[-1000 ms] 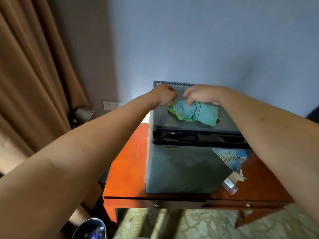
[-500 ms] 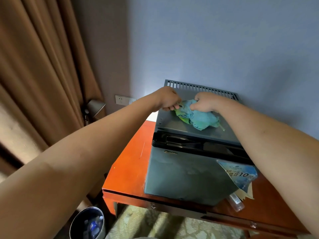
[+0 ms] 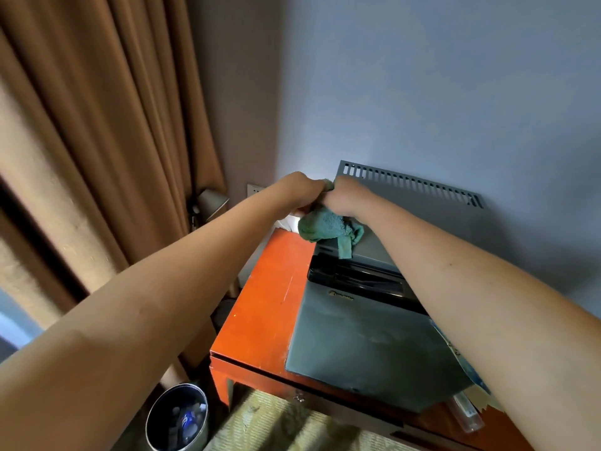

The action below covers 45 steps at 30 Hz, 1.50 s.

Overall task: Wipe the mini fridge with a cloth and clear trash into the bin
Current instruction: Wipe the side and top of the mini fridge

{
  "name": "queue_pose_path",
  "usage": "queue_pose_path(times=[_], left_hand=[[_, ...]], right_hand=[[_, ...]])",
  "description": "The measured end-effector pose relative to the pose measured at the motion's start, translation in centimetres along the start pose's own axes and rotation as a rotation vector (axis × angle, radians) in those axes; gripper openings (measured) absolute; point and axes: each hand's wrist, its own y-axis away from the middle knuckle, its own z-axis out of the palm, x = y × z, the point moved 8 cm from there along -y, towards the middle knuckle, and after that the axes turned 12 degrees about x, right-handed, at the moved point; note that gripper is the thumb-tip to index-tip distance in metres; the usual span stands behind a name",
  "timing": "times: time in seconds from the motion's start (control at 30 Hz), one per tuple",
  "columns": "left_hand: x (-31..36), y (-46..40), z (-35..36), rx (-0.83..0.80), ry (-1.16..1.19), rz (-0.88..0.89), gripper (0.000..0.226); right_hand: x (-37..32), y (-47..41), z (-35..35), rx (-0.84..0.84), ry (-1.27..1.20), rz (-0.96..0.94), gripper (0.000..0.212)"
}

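A grey mini fridge (image 3: 364,336) stands on an orange-red table (image 3: 260,314), with a slotted vent panel at its back. A bunched green cloth (image 3: 325,227) hangs at the fridge's top left corner. My left hand (image 3: 297,190) and my right hand (image 3: 346,198) meet there, both gripping the cloth's upper part with curled fingers. A clear plastic bottle (image 3: 465,415) and a blue printed paper (image 3: 455,349) lie by the fridge's front right corner, partly hidden behind my right forearm. A round bin (image 3: 177,418) with trash inside stands on the floor at the lower left.
Brown curtains (image 3: 97,141) hang along the left. A small lamp (image 3: 211,201) and a wall socket (image 3: 255,189) sit in the corner behind the table. A blue wall backs the fridge. Patterned carpet (image 3: 276,428) lies below the table's front edge.
Both hands have carried the cloth from the middle of the fridge top to its left rear corner, bunching it tighter. The view has swung left, bringing the bin fully into sight.
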Motion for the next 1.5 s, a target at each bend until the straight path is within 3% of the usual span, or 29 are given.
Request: queue_pose_path(times=[0.13, 0.23, 0.37, 0.47, 0.53, 0.7, 0.93, 1.3, 1.4, 1.5], left_hand=[[-1.2, 0.3, -0.9, 0.092, 0.082, -0.021, 0.046], [-2.6, 0.7, -1.1, 0.143, 0.297, -0.085, 0.042], [-5.3, 1.1, -1.5, 0.2, 0.578, -0.178, 0.079], [-6.7, 0.9, -1.2, 0.193, 0.661, -0.167, 0.065], [-7.7, 0.2, -0.7, 0.193, 0.656, -0.162, 0.072], [-9.0, -1.4, 0.6, 0.161, 0.557, -0.151, 0.062], [-12.5, -3.4, 4.9, -0.034, 0.546, -0.203, 0.066], [-13.1, -4.8, 6.6, -0.161, 0.75, -0.232, 0.054], [-13.2, -5.0, 7.0, -0.248, 0.81, -0.245, 0.063], [-12.7, -5.3, 6.9, -0.279, 0.776, -0.165, 0.051]], right_hand=[[-1.7, -0.1, 0.4, 0.028, 0.007, -0.058, 0.03], [-3.2, 0.2, 0.8, 0.048, 0.016, -0.162, 0.033], [-4.3, 0.7, 1.6, -0.076, -0.285, -0.167, 0.015], [-3.7, 0.3, 1.7, -0.183, -0.491, -0.053, 0.02], [-2.8, 0.1, 1.0, -0.188, -0.598, 0.016, 0.023], [0.6, -1.0, -0.6, 0.013, -0.597, 0.064, 0.02], [3.8, -2.8, 0.1, 0.188, -0.493, 0.129, 0.026], [2.9, -6.2, 2.0, 0.374, -0.224, 0.16, 0.024], [3.0, -7.1, 2.4, 0.432, -0.238, 0.214, 0.022], [4.1, -6.9, 3.2, 0.521, -0.334, 0.317, 0.02]])
